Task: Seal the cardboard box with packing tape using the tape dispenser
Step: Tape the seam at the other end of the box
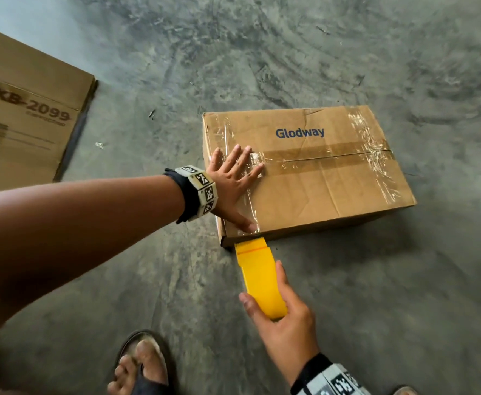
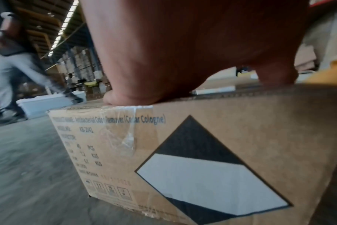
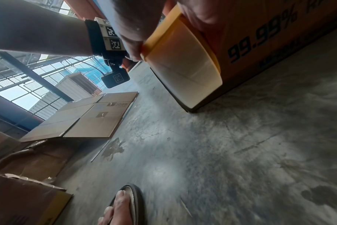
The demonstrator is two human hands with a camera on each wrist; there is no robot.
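Note:
A brown cardboard box (image 1: pixel 319 172) marked "Glodway" lies on the concrete floor, flaps closed, with clear tape along its centre seam and across both ends. My left hand (image 1: pixel 233 178) lies flat on its left end, fingers spread, thumb on the near top edge over fresh tape; in the left wrist view the palm (image 2: pixel 164 60) presses the box (image 2: pixel 202 152) top. My right hand (image 1: pixel 279 317) grips a yellow tape dispenser (image 1: pixel 258 276) whose front end meets the box's near side by the bottom left corner. The right wrist view shows the dispenser (image 3: pixel 183 64) with its tape roll against the box (image 3: pixel 260 38).
Flattened cardboard (image 1: pixel 25 109) marked "KB-2099" lies on the floor to the left, also seen as flat cardboard (image 3: pixel 83 118) in the right wrist view. My sandalled foot (image 1: pixel 145 366) stands near the bottom edge. Another person (image 2: pixel 11 64) walks past at the far left in the warehouse.

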